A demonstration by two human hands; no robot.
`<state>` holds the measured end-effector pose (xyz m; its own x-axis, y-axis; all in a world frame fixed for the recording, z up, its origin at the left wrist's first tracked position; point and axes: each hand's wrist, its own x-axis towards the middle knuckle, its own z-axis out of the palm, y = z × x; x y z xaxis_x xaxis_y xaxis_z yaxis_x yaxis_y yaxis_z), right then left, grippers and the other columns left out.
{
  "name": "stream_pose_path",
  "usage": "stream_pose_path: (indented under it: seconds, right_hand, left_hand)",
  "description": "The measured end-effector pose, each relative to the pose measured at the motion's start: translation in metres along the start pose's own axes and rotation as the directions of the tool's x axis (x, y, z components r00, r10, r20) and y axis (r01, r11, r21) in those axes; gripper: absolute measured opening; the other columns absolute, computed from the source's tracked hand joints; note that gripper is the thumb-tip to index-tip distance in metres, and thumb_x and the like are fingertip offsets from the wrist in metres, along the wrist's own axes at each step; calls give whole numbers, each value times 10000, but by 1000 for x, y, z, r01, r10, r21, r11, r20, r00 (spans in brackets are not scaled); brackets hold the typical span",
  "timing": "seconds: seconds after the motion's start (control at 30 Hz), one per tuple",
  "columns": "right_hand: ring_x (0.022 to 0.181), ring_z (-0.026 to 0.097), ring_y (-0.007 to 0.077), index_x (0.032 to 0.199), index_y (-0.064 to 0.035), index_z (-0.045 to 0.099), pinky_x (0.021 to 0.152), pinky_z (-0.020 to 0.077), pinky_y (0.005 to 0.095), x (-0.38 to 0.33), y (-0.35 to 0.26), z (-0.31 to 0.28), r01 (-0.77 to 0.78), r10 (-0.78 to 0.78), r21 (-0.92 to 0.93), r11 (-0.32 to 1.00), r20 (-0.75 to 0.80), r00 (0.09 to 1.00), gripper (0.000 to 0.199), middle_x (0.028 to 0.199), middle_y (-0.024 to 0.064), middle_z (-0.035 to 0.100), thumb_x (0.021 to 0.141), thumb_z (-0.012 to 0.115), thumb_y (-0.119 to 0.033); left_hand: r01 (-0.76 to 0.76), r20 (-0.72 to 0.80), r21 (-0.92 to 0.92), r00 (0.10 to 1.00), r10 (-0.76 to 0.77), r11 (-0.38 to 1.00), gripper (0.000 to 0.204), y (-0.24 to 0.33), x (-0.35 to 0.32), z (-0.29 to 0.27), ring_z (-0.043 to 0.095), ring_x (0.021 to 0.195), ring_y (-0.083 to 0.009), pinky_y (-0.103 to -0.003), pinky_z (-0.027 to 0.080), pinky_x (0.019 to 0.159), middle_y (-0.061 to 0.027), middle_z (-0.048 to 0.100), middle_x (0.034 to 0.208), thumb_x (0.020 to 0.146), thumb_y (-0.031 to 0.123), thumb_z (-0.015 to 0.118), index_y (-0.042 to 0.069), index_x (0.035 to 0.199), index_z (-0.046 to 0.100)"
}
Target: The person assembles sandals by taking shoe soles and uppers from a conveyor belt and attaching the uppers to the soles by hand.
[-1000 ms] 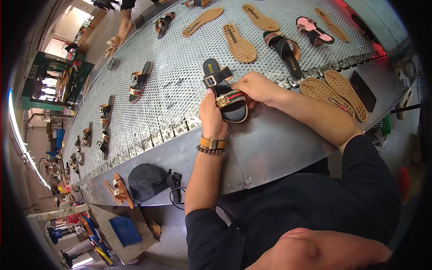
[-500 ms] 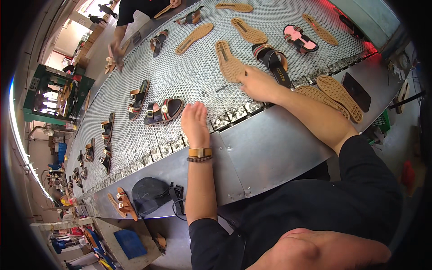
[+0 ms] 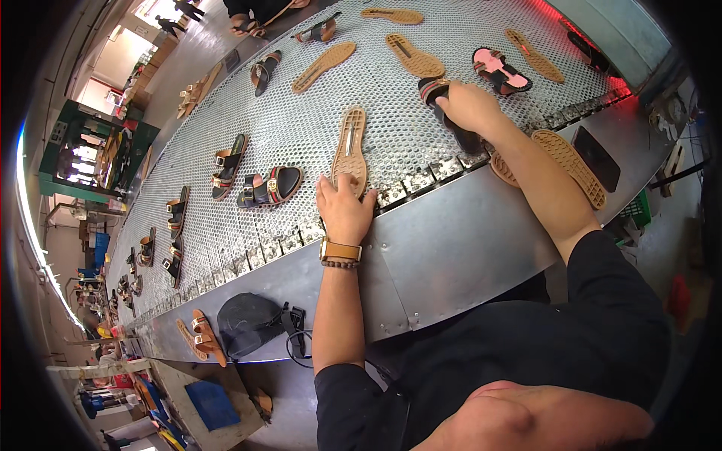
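Observation:
My left hand point(image 3: 346, 209) holds the near end of a tan shoe sole point(image 3: 350, 143), with its fingers on top and the thumb along the right side. The sole lies on the metal mesh conveyor point(image 3: 301, 124), ridged side up, its far end pointing away. Farther right, my right hand point(image 3: 471, 109) grips a black strapped sandal point(image 3: 464, 137); the palm and fingers hide its middle. Just beyond that sandal lies another tan sole point(image 3: 414, 55). To its right sits a black-strapped sandal with a pink insole point(image 3: 502, 69).
More sandals point(image 3: 272, 186) stand along the belt to the left. Loose tan soles point(image 3: 323, 65) lie farther back. A metal ledge point(image 3: 451, 248) edges the belt, carrying a black cap point(image 3: 250, 325), tan sandals point(image 3: 207, 337), soles point(image 3: 568, 165) and a dark phone point(image 3: 596, 159). A co-worker's hands point(image 3: 244, 26) show across the belt.
The tan sole has moved left and turned, passing from my right hand to my left. My right hand has moved up and right onto the black sandal. The co-worker's arm has drawn back.

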<state>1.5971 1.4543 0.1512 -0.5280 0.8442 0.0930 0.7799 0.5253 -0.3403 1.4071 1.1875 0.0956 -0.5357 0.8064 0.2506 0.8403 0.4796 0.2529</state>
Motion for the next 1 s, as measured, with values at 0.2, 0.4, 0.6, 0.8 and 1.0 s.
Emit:
stream_pose_path:
  seconds: [0.2,0.4,0.6,0.8,1.0]
  right_hand:
    - [1217,565,429,1340,48,566,1063,454,466,-14,-6,21,214,-200,268,939,-79,977,698,1247,267,605,788,862,-261]
    - [1206,545,457,1243,45,572,1042,465,499,-14,-10,17,375,-328,258,890,-209,921,577,1211,278,552,783,865,-143]
    - [1329,496,390,1432,-34,501,1133,416,472,-21,-11,11,279,-276,-1,960,149,949,817,1393,240,509,732,884,-212]
    - [1297,585,344,1454,-20,506,1078,473,436,-16,4,9,263,-449,477,839,333,829,670,1426,231,571,895,767,-282]
    - [952,695,255,1283,15,608,880,530,399,-22,-4,18,225,-283,327,918,142,949,335,1079,153,714,1009,573,-176]
  left_hand:
    - [10,11,-226,1000,-7,974,420,0,5,-7,545,1251,-407,-498,426,1082,-233,618,1304,825,292,856,39,1086,644]
    - [-46,-252,-869,898,-361,493,522,4,20,-22,624,1210,-282,-427,616,921,-180,603,1314,957,171,749,4,1365,471]
    - [-198,-145,-977,893,-426,-82,475,-6,23,-40,670,1137,-322,-461,647,894,-256,625,1356,1039,228,376,-2,1450,439]
    - [158,174,-890,985,0,-428,642,14,18,-30,649,1195,-380,-517,552,1019,-303,570,1453,997,293,315,-59,1524,419]
    - [234,217,-745,971,105,-625,573,41,5,-19,585,1286,-464,-670,491,1058,-268,595,1398,1039,386,347,4,1431,516]
